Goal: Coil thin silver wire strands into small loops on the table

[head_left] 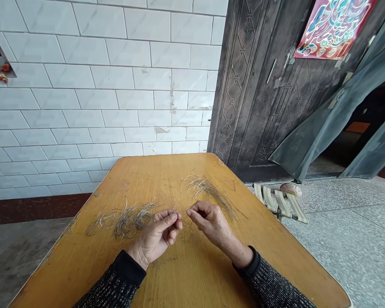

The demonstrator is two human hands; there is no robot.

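Above the middle of the wooden table [179,273], my left hand [158,231] pinches a thin wire [179,199] between thumb and forefinger. My right hand [211,222] is close by on the right, thumb and forefinger pressed together on the thin wire too, though the strand is too fine to follow fully. A tangled pile of looped, silvery wires [128,220] lies left of my left hand. Beyond my right hand lies a looser bundle of straighter wires [211,190], fanned toward the right edge.
A white tiled wall [115,102] stands behind the table's far end. To the right are a dark carved door [259,85], a hanging grey-green curtain [321,128] and a low striped folding stool [280,203] on the speckled floor.
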